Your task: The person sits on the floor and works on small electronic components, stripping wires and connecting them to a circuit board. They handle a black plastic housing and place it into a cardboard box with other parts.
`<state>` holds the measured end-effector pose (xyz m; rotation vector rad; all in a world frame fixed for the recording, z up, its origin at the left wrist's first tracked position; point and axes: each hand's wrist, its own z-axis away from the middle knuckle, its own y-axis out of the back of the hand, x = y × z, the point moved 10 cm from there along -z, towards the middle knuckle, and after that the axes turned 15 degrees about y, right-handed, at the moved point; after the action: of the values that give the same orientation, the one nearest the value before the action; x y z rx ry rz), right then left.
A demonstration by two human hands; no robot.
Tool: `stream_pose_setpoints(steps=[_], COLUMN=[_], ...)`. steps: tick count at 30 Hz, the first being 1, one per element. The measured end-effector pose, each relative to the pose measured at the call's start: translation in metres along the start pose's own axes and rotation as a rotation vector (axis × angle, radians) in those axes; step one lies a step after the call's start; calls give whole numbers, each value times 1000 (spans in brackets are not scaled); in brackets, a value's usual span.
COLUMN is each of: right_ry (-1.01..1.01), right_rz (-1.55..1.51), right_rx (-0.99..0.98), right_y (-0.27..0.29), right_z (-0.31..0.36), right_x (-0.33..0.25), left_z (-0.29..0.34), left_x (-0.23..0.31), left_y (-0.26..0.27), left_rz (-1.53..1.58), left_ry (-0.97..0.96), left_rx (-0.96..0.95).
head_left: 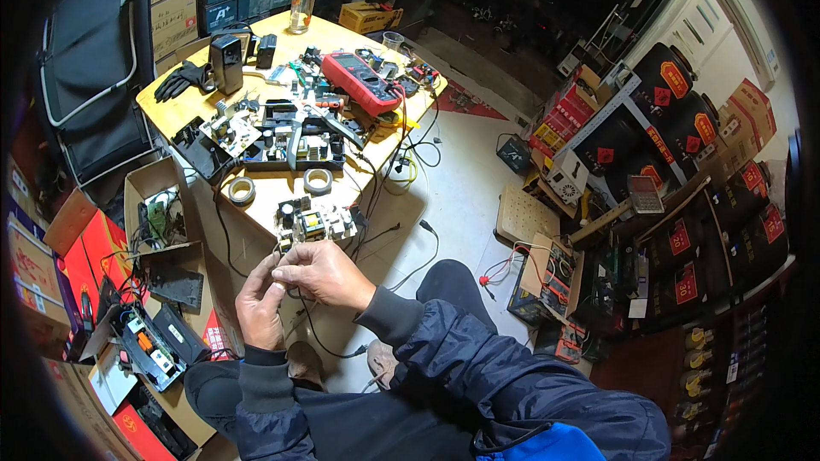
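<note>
My left hand [261, 307] and my right hand [329, 273] meet in front of the table's near corner, thumbs and fingertips pinched close together. Whatever lies between the fingers is too small and covered to make out. A black cable [309, 324] hangs just below them toward the floor; whether it runs into my fingers I cannot tell. Directly beyond my knuckles, a bare circuit board [313, 222] with a yellow transformer lies on the wooden table [266, 212]. Two rolls of tape, one [242, 190] on the left and another [318, 181] on the right, lie behind the board.
Farther back are an opened black device [295, 141] full of components, pliers [293, 143], a red multimeter [360, 83], black gloves [184, 81] and a glass bottle [303, 0]. Cartons of electronics [154, 346] stand at left. Cables trail over the floor; stacked goods [675, 154] line the right.
</note>
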<state>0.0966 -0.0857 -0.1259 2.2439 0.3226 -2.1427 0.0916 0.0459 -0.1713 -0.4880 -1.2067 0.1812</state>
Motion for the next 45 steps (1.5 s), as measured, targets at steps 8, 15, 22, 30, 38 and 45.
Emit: stream_pose_setpoints(steps=[8,15,22,30,38,45], right_ry=[133,282,406,268,183,55], right_rz=[455,687,648,480,166,117], right_rx=[85,132,166,165,342,378], right_y=[8,6,4,2,36,59], right_z=[2,2,7,5,36,73], right_x=[-19,-31,-38,-26,-48,-15], left_z=[4,4,3,0,1,1], left_x=[5,5,3,-12,-14,-11], left_y=[-8,-7,-9,-8,-5,-11], left_rz=[-85,-83,-11,-34,139,50], left_ry=[-40,12,21,107,175,156], left_rx=[-27,-18,-30,-26,-5,-21])
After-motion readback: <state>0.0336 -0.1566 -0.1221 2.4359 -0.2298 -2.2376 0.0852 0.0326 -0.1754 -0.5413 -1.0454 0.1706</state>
